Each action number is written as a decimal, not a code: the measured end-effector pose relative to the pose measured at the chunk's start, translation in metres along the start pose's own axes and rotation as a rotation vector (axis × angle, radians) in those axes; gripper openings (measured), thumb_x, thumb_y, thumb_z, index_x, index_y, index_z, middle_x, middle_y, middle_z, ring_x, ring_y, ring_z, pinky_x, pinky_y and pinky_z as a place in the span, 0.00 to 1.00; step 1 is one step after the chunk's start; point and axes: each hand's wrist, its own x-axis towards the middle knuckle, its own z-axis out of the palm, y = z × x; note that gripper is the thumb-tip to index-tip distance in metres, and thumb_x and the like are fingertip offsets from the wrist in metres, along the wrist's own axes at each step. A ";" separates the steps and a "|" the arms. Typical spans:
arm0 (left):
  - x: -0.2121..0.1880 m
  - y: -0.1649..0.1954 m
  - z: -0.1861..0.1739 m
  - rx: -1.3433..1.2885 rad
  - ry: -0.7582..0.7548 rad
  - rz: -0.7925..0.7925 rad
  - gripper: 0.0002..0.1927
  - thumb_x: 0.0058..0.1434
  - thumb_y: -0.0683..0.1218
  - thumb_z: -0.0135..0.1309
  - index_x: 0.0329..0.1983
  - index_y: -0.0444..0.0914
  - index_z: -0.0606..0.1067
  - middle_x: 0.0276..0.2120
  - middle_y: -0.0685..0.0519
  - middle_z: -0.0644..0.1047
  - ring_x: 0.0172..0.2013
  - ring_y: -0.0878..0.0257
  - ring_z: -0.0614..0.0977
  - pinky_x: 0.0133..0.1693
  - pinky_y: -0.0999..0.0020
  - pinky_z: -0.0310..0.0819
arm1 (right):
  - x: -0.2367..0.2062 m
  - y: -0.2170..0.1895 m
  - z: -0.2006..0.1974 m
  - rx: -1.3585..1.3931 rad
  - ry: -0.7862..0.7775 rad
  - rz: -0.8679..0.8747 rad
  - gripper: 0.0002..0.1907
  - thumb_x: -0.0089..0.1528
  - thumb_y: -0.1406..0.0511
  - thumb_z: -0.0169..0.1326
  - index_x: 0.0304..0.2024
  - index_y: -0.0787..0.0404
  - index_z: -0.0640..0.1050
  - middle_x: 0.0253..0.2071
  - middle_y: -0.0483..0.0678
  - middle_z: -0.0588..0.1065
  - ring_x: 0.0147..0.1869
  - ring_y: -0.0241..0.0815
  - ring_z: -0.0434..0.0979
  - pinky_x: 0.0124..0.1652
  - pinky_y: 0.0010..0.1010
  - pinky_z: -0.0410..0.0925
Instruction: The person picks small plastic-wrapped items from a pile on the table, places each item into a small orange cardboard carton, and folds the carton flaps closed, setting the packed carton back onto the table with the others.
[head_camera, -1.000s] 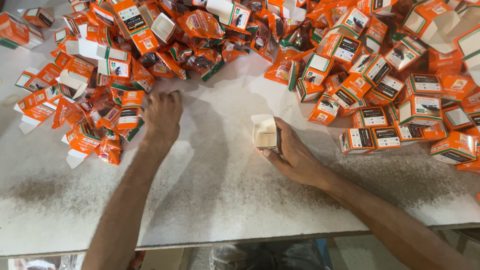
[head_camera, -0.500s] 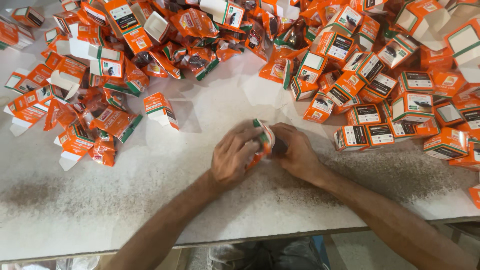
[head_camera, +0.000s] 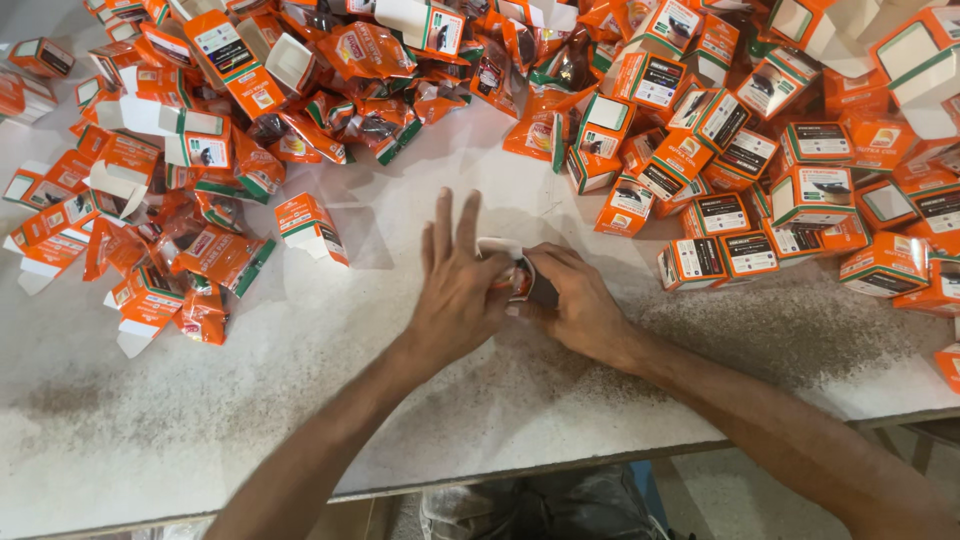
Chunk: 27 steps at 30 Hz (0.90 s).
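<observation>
Both hands meet at the middle of a white speckled table (head_camera: 250, 400) over one small orange and white carton (head_camera: 515, 272). My right hand (head_camera: 575, 305) grips the carton from the right. My left hand (head_camera: 455, 285) presses on its left side and open white flap, with fingers stretched out flat. Most of the carton is hidden between the two hands. A lone orange carton (head_camera: 312, 228) lies on the table to the left of my left hand.
A heap of flat and half-folded orange cartons (head_camera: 190, 150) and orange pouches (head_camera: 375, 50) covers the left and back. Closed orange cartons (head_camera: 790, 210) are piled at the right. The table's front edge (head_camera: 560, 468) runs below my forearms.
My left hand came away from the left pile, carried something to the centre and joined my right hand on the carton. A single carton now lies apart from the left pile.
</observation>
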 end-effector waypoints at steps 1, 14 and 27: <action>0.005 0.000 0.005 -0.019 -0.001 -0.024 0.12 0.50 0.42 0.65 0.40 0.41 0.82 0.68 0.34 0.58 0.71 0.28 0.49 0.66 0.32 0.49 | 0.000 0.000 0.000 0.003 -0.011 0.020 0.32 0.52 0.63 0.69 0.54 0.71 0.73 0.50 0.59 0.75 0.55 0.61 0.76 0.53 0.45 0.70; -0.016 -0.003 0.006 -0.087 0.283 0.042 0.13 0.58 0.35 0.60 0.47 0.36 0.81 0.69 0.34 0.64 0.68 0.36 0.66 0.65 0.46 0.66 | 0.000 -0.005 -0.001 -0.011 -0.009 -0.004 0.32 0.55 0.64 0.68 0.58 0.69 0.71 0.52 0.58 0.74 0.56 0.60 0.74 0.52 0.45 0.69; 0.007 -0.024 0.039 -0.756 0.045 -0.588 0.15 0.59 0.43 0.58 0.47 0.32 0.73 0.35 0.47 0.80 0.29 0.66 0.80 0.29 0.69 0.76 | -0.005 0.000 0.004 0.112 0.017 0.152 0.40 0.55 0.61 0.69 0.64 0.66 0.65 0.57 0.60 0.74 0.62 0.58 0.75 0.56 0.44 0.69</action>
